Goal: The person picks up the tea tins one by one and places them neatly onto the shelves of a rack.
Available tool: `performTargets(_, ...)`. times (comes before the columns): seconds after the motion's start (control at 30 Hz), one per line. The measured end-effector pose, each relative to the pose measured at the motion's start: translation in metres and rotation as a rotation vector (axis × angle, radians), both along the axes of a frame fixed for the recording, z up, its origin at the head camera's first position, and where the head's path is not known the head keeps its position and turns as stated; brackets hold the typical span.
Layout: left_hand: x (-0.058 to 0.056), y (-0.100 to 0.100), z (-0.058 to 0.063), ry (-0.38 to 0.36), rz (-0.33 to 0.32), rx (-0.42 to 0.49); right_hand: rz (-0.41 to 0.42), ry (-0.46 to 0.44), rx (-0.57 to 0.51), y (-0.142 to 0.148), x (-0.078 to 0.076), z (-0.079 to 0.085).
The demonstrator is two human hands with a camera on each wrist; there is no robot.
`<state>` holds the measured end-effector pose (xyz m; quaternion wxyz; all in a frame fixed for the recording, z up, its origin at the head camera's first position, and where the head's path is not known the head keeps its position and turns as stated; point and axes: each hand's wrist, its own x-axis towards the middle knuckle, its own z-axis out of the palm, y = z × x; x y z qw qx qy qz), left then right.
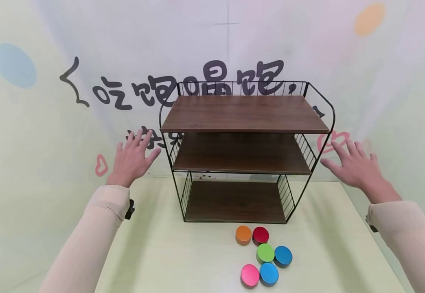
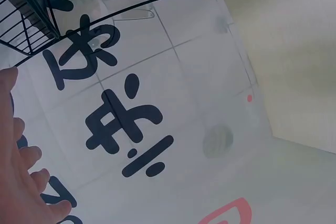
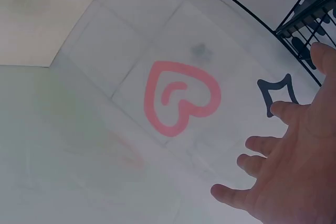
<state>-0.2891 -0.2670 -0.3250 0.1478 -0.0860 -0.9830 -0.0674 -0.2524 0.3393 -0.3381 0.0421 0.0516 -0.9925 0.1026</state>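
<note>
Sleeves (image 1: 78, 240) up front | left hand (image 1: 132, 158), right hand (image 1: 359, 169) spread wide, holding nothing, flanking the rack (image 1: 242, 154) | rack looks fully assembled | six discs (image 1: 265, 253) on the table (image 1: 198, 256), untouched

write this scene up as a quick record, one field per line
left hand: beside rack, fingers spread, holding nothing
right hand: rack's opposite side, fingers spread, holding nothing
rack: on table, three brown shelves
in front of rack: orange disc, red disc, green disc, pink disc, darker blue disc, lighter blue disc
wall: dark lettering, pink hearts
</note>
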Motion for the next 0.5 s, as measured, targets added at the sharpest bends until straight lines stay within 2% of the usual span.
performTargets(0.37,-0.002,0.006,0.006,0.051,-0.014,0.015,0.028,0.02,0.035,-0.005,0.01,-0.026)
performTargets(0.5,-0.001,0.011,0.011,0.072,-0.024,0.076,0.041,0.036,0.042,-0.01,0.015,-0.036)
